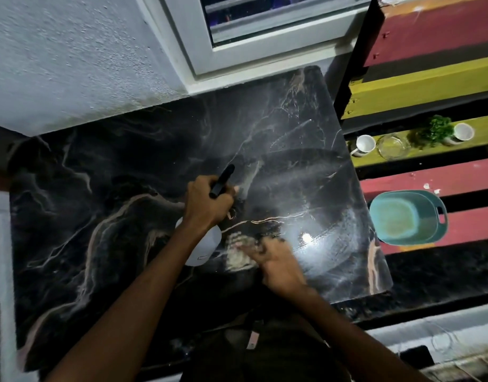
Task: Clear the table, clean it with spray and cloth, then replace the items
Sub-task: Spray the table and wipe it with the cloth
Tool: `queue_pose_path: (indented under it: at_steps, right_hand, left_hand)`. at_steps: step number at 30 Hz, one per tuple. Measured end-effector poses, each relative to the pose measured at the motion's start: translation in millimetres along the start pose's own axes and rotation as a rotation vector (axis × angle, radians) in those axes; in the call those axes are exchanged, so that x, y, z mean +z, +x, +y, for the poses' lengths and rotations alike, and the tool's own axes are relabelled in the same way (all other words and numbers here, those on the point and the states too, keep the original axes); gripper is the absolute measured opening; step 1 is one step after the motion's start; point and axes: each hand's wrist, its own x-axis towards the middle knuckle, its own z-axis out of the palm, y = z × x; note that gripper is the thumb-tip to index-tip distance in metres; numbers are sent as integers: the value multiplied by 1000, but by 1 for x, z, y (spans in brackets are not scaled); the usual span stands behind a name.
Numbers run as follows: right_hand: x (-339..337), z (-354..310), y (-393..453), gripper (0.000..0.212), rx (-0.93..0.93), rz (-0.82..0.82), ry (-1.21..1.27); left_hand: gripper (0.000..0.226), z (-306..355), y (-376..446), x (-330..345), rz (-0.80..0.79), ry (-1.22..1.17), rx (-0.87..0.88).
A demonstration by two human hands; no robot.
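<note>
Left hand (209, 201): I see it at frame centre, fingers curled round the neck of the spray bottle (202, 244), black nozzle pointing toward the upper right.
Right hand (275, 260): I see it just right of centre and lower, fingers spread fairly flat, pressing on the cloth (241, 252); blurred.
Cloth: pale, crumpled, lying on the table (99, 216) just beside the bottle's white body.
Table: dark marble-look top, wet sheen and streaks toward the right of the frame.
Bench (430, 86): striped red and yellow slats, right edge of frame.
On bench: two white mugs (364, 144), glass dish (392, 146), small plant (437, 130), teal basin (405, 216) lower down.
</note>
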Motion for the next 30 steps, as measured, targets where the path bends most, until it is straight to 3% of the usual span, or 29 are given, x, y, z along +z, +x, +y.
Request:
queue_pose_path:
  at_steps: [4, 6, 8, 10, 15, 19, 22, 26, 30]
  right_hand:
    - [-48, 111, -7, 65, 499, 321, -12]
    - [-64, 136, 16, 65, 800, 379, -19]
    - [-60, 123, 44, 71, 967, 372, -4]
    - [-47, 82, 55, 75, 907, 339, 36]
    - [-8, 1, 14, 71, 452, 91, 165]
    - [-48, 24, -2, 38, 625, 24, 985]
    - [-96, 57, 6, 29, 687, -3, 1242]
    - [-140, 72, 18, 18, 666, 51, 1158]
    - [-181, 81, 11, 17, 587, 284, 980]
  left_hand:
    - [35, 0, 0, -1, -6, -23, 13]
    - [33, -1, 1, 0, -5, -19, 18]
    - [31, -1, 1, 2, -9, -21, 23]
    - [32, 1, 0, 5, -14, -1, 31]
    - [28, 8, 3, 13, -23, 3, 51]
    - [24, 12, 5, 15, -54, -3, 82]
    - [26, 14, 6, 18, -49, 3, 109]
    - [25, 16, 2, 21, -40, -18, 111]
    - [26, 11, 2, 21, -40, -39, 95]
